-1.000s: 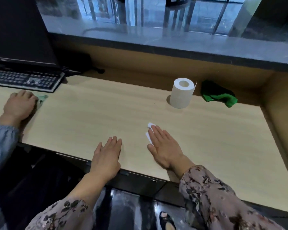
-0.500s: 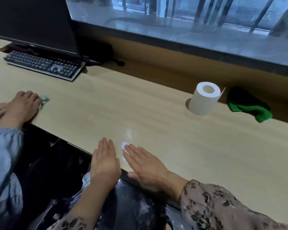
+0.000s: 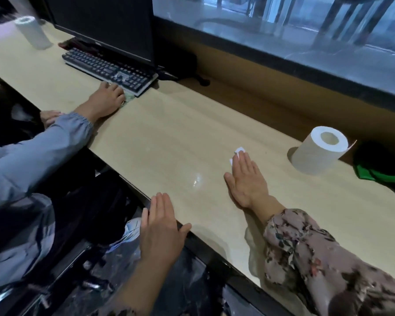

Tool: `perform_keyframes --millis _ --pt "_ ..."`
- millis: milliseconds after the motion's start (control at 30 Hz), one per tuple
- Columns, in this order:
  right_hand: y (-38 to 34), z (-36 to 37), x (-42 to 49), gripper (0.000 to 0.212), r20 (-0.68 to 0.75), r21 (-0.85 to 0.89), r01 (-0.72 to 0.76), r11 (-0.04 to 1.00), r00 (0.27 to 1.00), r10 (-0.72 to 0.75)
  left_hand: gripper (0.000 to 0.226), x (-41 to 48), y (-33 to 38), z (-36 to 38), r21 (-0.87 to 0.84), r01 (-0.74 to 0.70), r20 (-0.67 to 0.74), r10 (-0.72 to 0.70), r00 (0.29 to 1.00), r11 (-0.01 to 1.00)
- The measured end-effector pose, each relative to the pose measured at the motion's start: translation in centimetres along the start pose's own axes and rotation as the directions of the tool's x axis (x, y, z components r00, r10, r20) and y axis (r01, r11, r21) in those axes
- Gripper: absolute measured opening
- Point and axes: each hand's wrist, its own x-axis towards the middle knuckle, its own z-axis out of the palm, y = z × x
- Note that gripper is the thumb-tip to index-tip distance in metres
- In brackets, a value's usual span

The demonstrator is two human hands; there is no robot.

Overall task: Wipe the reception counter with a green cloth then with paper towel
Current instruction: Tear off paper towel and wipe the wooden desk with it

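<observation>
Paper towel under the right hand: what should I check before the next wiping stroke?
1. Paper towel pressed flat under right hand fingers: ok.
2. Left hand at counter edge, off the wiping path: ok.
3. Paper roll upright, apart from right hand: ok.
4. Green cloth lying beyond the roll, out of the way: ok.
5. Other person's hand beside keyboard, far off: ok.
6. Counter dry: cannot tell.

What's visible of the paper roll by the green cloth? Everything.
The paper roll is white tissue, thickly wound, standing upright on end with its hollow core facing up. A loose tail sticks out at its upper right. It rests on the light wood-look counter, just left of the green cloth; contact between them is unclear.
</observation>
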Motion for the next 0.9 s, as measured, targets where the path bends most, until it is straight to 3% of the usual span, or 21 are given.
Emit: perform_keyframes --millis 67,167,333,400,567,700,800,900 --pt "-3.6 1.0 -1.6 0.068 0.009 0.004 0.177 0.984 0.984 -0.177 0.093 0.2 0.0 -0.2 -0.047 0.005 0.022 -0.004 1.0 0.999" --pt "-8.9 2.5 -3.3 0.064 0.089 0.011 0.457 0.89 0.886 -0.456 0.092 0.4 -0.2 -0.3 -0.084 0.012 0.005 -0.012 1.0 0.996" --pt "-8.2 2.0 -1.1 0.068 0.127 -0.117 0.659 0.743 0.752 -0.647 0.101 0.6 -0.5 -0.5 -0.101 0.032 0.039 -0.028 0.999 0.994" --pt "-6.4 1.2 0.5 0.069 0.132 -0.139 0.629 0.765 0.778 -0.615 0.104 0.8 -0.4 -0.8 -0.09 0.047 0.066 -0.041 0.997 0.995" --pt "-0.1 -1.7 4.9 0.066 0.048 -0.159 0.257 0.953 0.966 -0.252 0.107 0.9 -0.3 -1.2 -0.033 0.049 0.085 -0.046 0.995 0.998" --pt "0.9 -2.3 6.1 0.062 0.034 -0.11 0.069 0.992 0.997 -0.065 0.109 1.4 0.0 -1.4 0.002 0.064 0.115 -0.063 0.991 0.998" --pt "-2.8 -1.2 5.4 0.064 -0.012 -0.073 0.117 0.99 0.993 -0.118 0.112 1.6 0.2 -1.6 0.026 0.071 0.118 -0.074 0.99 0.997" --pt "-8.2 0.4 4.0 0.065 0.012 -0.025 0.339 0.94 0.941 -0.339 0.117 2.0 0.3 -2.0 0.075 0.044 0.083 -0.05 0.995 0.996"
